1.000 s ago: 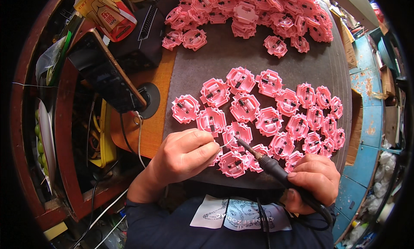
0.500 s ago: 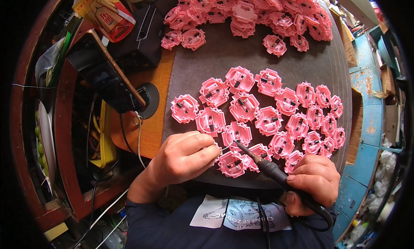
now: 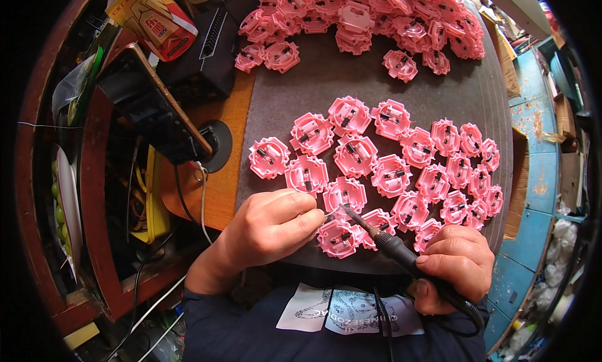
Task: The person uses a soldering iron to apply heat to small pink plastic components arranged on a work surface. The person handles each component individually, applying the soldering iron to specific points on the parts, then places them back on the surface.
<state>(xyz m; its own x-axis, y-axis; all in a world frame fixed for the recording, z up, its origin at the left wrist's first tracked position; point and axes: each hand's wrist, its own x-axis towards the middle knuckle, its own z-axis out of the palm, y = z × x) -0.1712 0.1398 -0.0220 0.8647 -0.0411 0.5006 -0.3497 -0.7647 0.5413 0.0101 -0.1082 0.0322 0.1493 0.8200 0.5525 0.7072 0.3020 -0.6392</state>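
My left hand (image 3: pixel 269 227) is closed, thumb and forefinger pinching a thin solder wire (image 3: pixel 330 214). My right hand (image 3: pixel 454 268) grips a black soldering iron (image 3: pixel 395 249), its metal tip angled up-left onto a pink plastic part (image 3: pixel 345 187), where it meets the wire's end. A faint haze shows there. Rows of similar pink parts (image 3: pixel 356 154), each with small black-and-white pieces inside, lie face up around both hands on a dark mat (image 3: pixel 295 89).
A heap of pink parts (image 3: pixel 411 20) fills the back. At left are a phone (image 3: pixel 147 105) on a stand, a drink bottle (image 3: pixel 153 20), a black box (image 3: pixel 210 61), cables and a yellow container (image 3: pixel 138 218). Blue cabinets (image 3: pixel 530 174) border the right.
My left fingers have shifted very slightly with the solder wire, and the iron tip sits a little lower on the same pink part. A faint haze now shows near the tip.
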